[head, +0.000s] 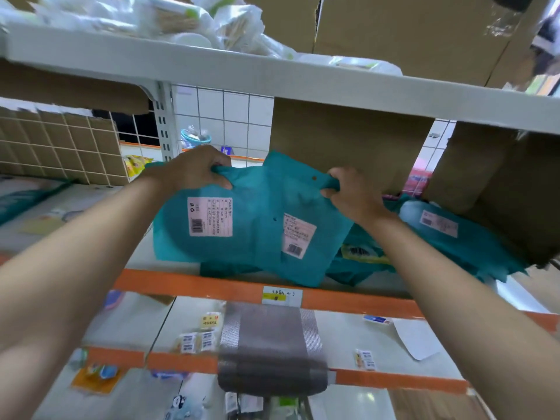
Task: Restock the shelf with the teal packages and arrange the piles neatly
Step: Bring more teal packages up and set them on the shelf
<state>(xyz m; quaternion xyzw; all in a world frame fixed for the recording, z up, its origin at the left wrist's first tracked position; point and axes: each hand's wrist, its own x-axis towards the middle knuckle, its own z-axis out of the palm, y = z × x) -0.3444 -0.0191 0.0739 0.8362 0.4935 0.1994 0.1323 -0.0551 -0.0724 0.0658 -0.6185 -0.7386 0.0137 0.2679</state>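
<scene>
Both arms reach into the middle shelf (pixel 218 287), the one with the orange front edge. The left hand (pixel 194 171) grips the upper left corner of a teal package (pixel 242 207). Its fingers are curled over the top edge and its thumb is pressed against the front face, so the plastic bunches between them. This package's pink barcode label (pixel 210 216) faces the camera, just below that thumb. A second teal package (pixel 321 253) overlaps its right side and tilts. The right hand (pixel 351 195) clutches the bunched upper right corner of this pair, fingers closed tight around the crumpled plastic. I cannot tell which of the two packages that corner belongs to. Their lower edges rest on the shelf near its front. To the right, beyond the right wrist, more teal packages (pixel 472 247) lie in a loose heap. A cardboard box (pixel 348 137) stands directly behind the hands.
</scene>
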